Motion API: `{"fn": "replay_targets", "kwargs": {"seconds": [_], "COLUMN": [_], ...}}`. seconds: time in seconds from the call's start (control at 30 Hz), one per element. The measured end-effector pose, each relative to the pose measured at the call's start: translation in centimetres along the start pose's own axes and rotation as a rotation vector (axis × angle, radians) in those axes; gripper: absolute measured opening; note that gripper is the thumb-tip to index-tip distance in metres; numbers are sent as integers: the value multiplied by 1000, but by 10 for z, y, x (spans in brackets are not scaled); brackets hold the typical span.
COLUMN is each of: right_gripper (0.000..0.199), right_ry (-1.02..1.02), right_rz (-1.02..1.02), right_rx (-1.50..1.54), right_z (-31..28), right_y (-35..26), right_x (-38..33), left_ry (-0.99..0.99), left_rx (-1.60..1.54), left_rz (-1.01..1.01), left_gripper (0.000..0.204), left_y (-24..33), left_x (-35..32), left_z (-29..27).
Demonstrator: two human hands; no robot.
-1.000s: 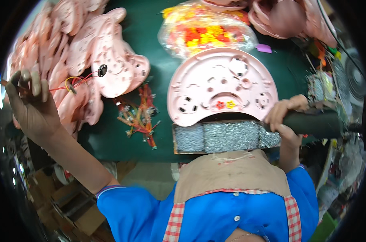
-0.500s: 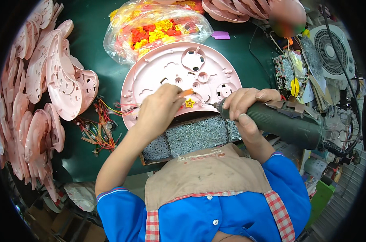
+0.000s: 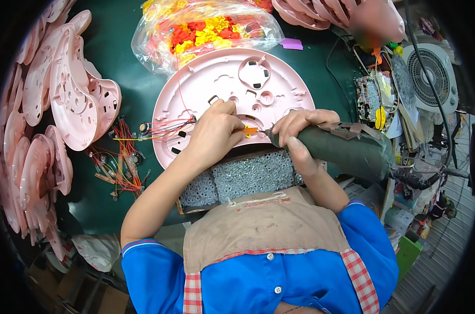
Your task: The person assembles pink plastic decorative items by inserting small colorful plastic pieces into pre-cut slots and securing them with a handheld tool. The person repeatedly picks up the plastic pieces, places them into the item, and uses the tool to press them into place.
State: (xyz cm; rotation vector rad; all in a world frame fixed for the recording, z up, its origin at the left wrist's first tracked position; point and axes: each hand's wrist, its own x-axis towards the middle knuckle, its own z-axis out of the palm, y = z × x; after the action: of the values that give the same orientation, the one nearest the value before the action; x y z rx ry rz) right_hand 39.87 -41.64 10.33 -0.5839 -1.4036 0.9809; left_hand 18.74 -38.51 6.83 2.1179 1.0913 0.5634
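Note:
A large pink plastic shell, inner side up with posts and cut-outs, lies in front of me. Over its near part, my left hand pinches a small flat orange piece. A yellow star, mostly hidden, shows beside that piece. My right hand is wrapped around the front end of a dark green electric screwdriver. Its tip points left at the orange piece's end; whether they touch I cannot tell. Red and yellow wires lie across the shell's left edge, running to my left hand.
Just before my apron stands a box of small metal screws. Stacked pink shells fill the left side, with bundled wired parts beside them. Behind the shell is a clear bag of red and yellow stars. A fan stands far right.
The screwdriver and my right hand have moved left, bringing the tip to the orange piece. That piece now covers most of the yellow star. More wires lie over the shell's left edge.

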Motion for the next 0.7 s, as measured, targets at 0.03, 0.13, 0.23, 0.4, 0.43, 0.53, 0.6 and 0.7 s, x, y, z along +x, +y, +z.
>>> {"fn": "replay_targets", "kwargs": {"seconds": [0.03, 0.13, 0.23, 0.4, 0.43, 0.53, 0.6, 0.7], "right_gripper": [46, 46, 46, 50, 50, 48, 31, 9], "right_ry": [2, -5, -6, 4, 18, 93, 31, -114], "right_rz": [7, 18, 0, 28, 57, 45, 79, 522], "right_rx": [7, 12, 13, 43, 49, 189, 239, 36], "right_z": [-1, 0, 1, -5, -3, 4, 2, 6], "right_y": [4, 9, 13, 14, 11, -24, -47, -55], "right_x": [-1, -2, -3, 0, 2, 2, -5, -17], "left_ry": [3, 11, 10, 17, 8, 56, 191, 189], "left_rx": [5, 12, 3, 2, -5, -82, -195, 33], "left_rz": [3, 10, 11, -8, 0, 11, -18, 249], "left_gripper": [19, 19, 20, 20, 22, 26, 26, 23], "left_y": [0, -1, -1, 1, -1, 3, 28, 33], "left_x": [0, 1, 2, 2, 1, -2, -17, -50], "left_z": [0, 1, 2, 1, 0, -5, -12, 7]}}
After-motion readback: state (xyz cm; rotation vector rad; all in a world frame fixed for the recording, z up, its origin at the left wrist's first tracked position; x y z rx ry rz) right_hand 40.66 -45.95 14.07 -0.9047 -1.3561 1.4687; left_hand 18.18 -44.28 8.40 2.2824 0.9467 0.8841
